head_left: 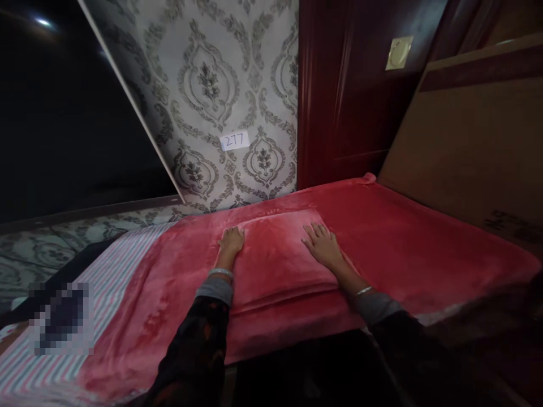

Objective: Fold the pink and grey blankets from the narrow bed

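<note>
A folded piece of soft pink-red plush fabric (280, 265), like a blanket, lies in a rough rectangle on a larger red plush cover (403, 243). My left hand (232, 239) rests on the left edge of the fold, its fingers pointing away from me and seemingly laid flat. Across from it, my right hand (323, 244) lies palm down near the far right corner, with its fingers spread. Neither hand appears to grip the fabric. Layered folds show along the near side of the bundle.
Striped cloth (114, 265) covers the surface at the left, with a blurred dark patch (63, 316) on it. A large cardboard box (475, 141) leans at the right. Behind are patterned wallpaper (207, 85), a paper label (235, 141) reading 277, and a black screen (76, 118).
</note>
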The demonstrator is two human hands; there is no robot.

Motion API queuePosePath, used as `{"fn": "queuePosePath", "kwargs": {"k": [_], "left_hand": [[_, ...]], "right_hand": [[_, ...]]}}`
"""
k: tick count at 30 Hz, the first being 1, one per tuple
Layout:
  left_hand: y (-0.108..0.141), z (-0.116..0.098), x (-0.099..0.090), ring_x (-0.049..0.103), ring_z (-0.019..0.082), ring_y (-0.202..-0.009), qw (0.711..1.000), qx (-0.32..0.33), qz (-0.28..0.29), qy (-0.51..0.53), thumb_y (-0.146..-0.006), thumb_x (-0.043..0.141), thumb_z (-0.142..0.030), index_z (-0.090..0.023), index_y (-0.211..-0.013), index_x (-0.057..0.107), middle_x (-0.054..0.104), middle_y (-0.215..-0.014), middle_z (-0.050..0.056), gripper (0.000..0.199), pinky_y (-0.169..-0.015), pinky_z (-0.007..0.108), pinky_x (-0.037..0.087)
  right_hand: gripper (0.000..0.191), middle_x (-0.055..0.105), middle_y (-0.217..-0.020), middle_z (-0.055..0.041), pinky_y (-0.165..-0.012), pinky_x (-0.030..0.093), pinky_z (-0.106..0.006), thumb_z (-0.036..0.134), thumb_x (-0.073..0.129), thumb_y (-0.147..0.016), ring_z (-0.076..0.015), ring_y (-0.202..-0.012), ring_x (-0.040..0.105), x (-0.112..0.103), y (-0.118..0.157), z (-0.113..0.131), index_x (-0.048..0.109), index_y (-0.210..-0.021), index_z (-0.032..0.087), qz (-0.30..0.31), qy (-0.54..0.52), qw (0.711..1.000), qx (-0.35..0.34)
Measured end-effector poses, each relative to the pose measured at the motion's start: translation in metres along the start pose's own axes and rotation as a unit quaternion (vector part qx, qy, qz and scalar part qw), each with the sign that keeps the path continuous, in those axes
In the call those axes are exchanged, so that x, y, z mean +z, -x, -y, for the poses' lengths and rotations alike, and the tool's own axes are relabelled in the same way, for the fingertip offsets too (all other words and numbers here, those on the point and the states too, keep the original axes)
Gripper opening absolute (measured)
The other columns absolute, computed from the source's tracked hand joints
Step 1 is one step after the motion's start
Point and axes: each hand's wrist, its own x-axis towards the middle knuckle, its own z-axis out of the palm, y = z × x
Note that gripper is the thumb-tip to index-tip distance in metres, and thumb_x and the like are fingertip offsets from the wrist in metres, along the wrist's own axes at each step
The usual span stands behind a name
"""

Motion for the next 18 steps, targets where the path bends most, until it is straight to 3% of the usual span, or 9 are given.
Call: {"fn": "queuePosePath", "kwargs": {"k": [5,8,11,14,18], "left_hand": [[-0.006,0.006,0.007,0.051,0.034,-0.138,1.000,0.011,-0.009,0.000,-0.103,0.025,-0.039,-0.011,-0.133,0.061,0.058,-0.143,0.023,0.054,-0.110,0.052,0.044],[0.002,0.013,0.005,0.048,0.031,-0.142,1.000,0.026,-0.008,-0.001,-0.103,0.030,-0.040,-0.009,-0.143,0.052,0.052,-0.151,0.023,0.055,-0.113,0.045,0.041],[0.021,0.026,0.003,0.044,0.030,-0.145,1.000,0.026,-0.001,-0.006,-0.102,0.033,-0.039,-0.005,-0.151,0.040,0.043,-0.157,0.025,0.060,-0.115,0.043,0.040],[0.045,0.042,-0.003,0.045,0.029,-0.145,1.000,0.019,0.014,-0.013,-0.102,0.034,-0.039,-0.004,-0.153,0.036,0.045,-0.156,0.025,0.062,-0.115,0.043,0.040],[0.081,0.044,-0.019,0.040,0.039,-0.147,0.999,-0.014,0.013,-0.031,-0.100,0.037,-0.047,-0.006,-0.153,0.038,0.043,-0.157,0.027,0.066,-0.116,0.056,0.036]], "right_hand": [[0.055,0.033,-0.164,-0.0113,-0.113,0.037,-0.057,0.047,0.036,-0.106,-0.0330,-0.150,0.030,-0.002,0.000,-0.001,0.043,-0.156,0.026,0.018,-0.013,1.000,0.009],[0.056,0.032,-0.164,-0.0110,-0.115,0.036,-0.057,0.047,0.036,-0.106,-0.0317,-0.151,0.028,-0.006,0.000,0.000,0.041,-0.157,0.025,0.029,-0.023,0.999,0.007],[0.056,0.028,-0.166,-0.0110,-0.117,0.033,-0.057,0.045,0.036,-0.107,-0.0311,-0.153,0.024,-0.015,-0.002,0.001,0.038,-0.159,0.025,0.061,-0.038,0.997,0.010],[0.058,0.022,-0.168,-0.0124,-0.119,0.030,-0.057,0.043,0.036,-0.107,-0.0306,-0.154,0.021,-0.030,-0.004,-0.001,0.033,-0.161,0.022,0.126,-0.062,0.990,0.018],[0.058,0.024,-0.167,-0.0131,-0.118,0.028,-0.064,0.046,0.032,-0.108,-0.0334,-0.153,0.023,-0.049,0.012,0.002,0.034,-0.161,0.024,0.151,-0.078,0.985,0.014]]}}
